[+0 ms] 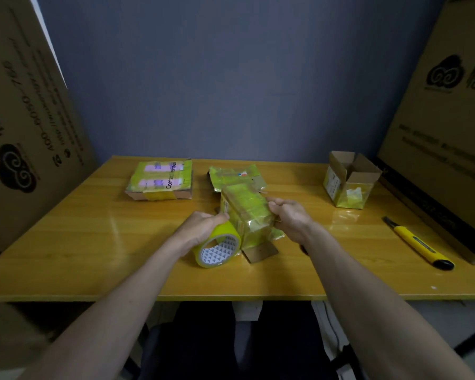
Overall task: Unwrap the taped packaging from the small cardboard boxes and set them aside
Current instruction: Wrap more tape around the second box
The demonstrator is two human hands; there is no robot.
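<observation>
A taped box point(247, 215), wrapped in yellow-green tape, stands at the middle of the wooden table point(93, 242), a short way in from the near edge. The left hand point(203, 226) curls over a roll of yellow tape point(217, 249) that leans against the box's left side, while the right hand point(288, 215) grips the box's right side with bent fingers. A loose cardboard flap point(261, 252) sticks out at the box's foot. Just behind it lies crumpled wrapping point(236, 175). A flat taped package point(161, 179) sits at the back left, well apart, and an opened small box point(350, 182) stands at the back right. A yellow utility knife point(420, 244) lies near the right edge. Large cartons point(25, 119) hem the table in on both sides; open tabletop stretches left and right of the hands.
</observation>
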